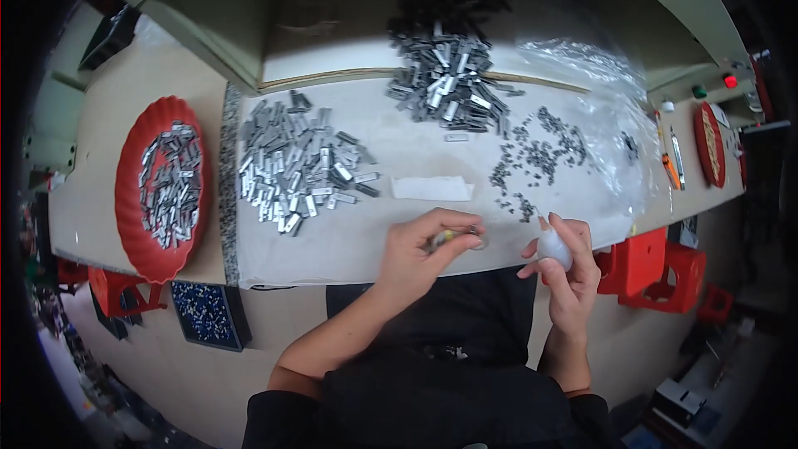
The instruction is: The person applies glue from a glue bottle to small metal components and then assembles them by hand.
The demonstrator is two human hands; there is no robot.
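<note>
Across a pale work surface (374,237), seen from above, heaps of small metal parts are spread beyond both hands. Straight ahead of the left hand (416,254) a loose pile of silvery metal clips (295,166) is laid out, and further off to that hand's left a red scalloped tray (133,199) is filled with similar pieces. A flat white slip (432,189) is set just beyond the left hand. Further away, a darker heap of grey clips (449,83) is piled, and beyond the right hand (569,270) tiny dark parts (536,158) are scattered beside a crumpled clear plastic bag (607,116). Red plastic stools (657,266) are seen near the right hand, below the surface edge, and a dark box of small beads (204,313) is placed on the floor on the left.

A small metal piece (453,239), with a ring shape at its end, is pinched in the closed fingers of the left hand at the near edge of the surface. A small white squeeze bottle (552,245) with a pointed nozzle is gripped in the closed right hand, close beside the left.
</note>
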